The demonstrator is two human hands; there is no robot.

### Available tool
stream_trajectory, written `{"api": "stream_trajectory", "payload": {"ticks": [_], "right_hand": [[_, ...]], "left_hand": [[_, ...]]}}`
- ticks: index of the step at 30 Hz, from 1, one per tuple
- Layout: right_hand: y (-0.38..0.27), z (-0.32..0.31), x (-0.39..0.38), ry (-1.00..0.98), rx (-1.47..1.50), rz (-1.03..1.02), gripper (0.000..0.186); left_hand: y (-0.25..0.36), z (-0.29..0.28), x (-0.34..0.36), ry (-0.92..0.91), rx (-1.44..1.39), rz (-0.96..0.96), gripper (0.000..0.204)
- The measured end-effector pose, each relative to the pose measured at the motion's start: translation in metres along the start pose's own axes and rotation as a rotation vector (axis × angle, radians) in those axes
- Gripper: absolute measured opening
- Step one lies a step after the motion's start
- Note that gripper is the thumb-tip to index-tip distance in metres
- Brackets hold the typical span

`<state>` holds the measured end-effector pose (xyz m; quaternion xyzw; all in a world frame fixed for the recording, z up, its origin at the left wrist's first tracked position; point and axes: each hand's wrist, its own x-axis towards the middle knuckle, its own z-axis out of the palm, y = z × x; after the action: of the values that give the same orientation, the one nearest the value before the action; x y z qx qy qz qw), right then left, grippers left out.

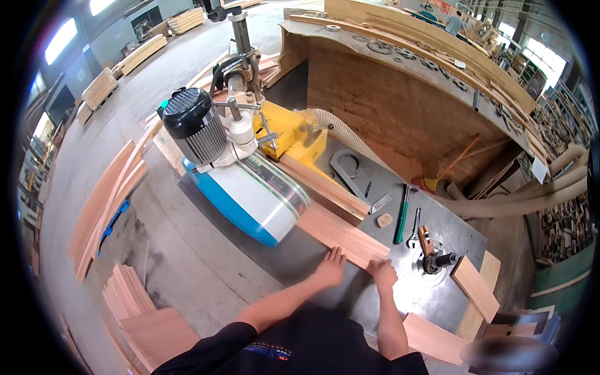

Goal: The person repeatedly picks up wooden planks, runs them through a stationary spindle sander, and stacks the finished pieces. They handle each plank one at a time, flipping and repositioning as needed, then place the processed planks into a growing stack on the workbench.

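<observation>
A pale reddish wooden board [344,236] lies flat on the grey metal machine table [275,265], its far end under a blue-and-white power feeder [253,197]. My left hand [330,269] is closed at the board's near long edge, fingertips over it and thumb hidden. At the board's right end my right hand [383,274] grips the corner with curled fingers. Along the board's far side runs a wooden fence [328,189], fixed to a yellow housing [287,131].
A green-handled hammer [402,219], an adjustable wrench [414,230] and a small wooden block [384,220] lie beyond the board. A black spindle [437,261] stands at right, beside another board [475,289]. Boards are stacked on the floor [128,290] at left.
</observation>
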<state>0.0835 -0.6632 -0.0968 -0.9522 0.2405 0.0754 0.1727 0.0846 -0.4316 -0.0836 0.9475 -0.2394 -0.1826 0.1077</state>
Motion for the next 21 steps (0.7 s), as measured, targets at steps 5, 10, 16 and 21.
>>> {"api": "stream_trajectory", "payload": {"ticks": [5, 10, 16, 21], "right_hand": [[0.039, 0.021, 0.002, -0.309, 0.373, 0.203, 0.046], [0.037, 0.057, -0.006, -0.416, 0.972, 0.344, 0.034], [0.007, 0.057, -0.012, -0.562, 1.364, 0.603, 0.026], [-0.009, 0.061, -0.016, -0.555, 1.384, 0.601, 0.026]], "left_hand": [[-0.004, 0.017, 0.008, 0.027, 0.073, 0.01, 0.065], [-0.016, 0.014, 0.007, 0.039, 0.104, 0.026, 0.062], [-0.035, 0.013, 0.007, 0.036, 0.102, 0.018, 0.064], [-0.046, 0.014, 0.007, 0.017, 0.145, -0.005, 0.067]]}}
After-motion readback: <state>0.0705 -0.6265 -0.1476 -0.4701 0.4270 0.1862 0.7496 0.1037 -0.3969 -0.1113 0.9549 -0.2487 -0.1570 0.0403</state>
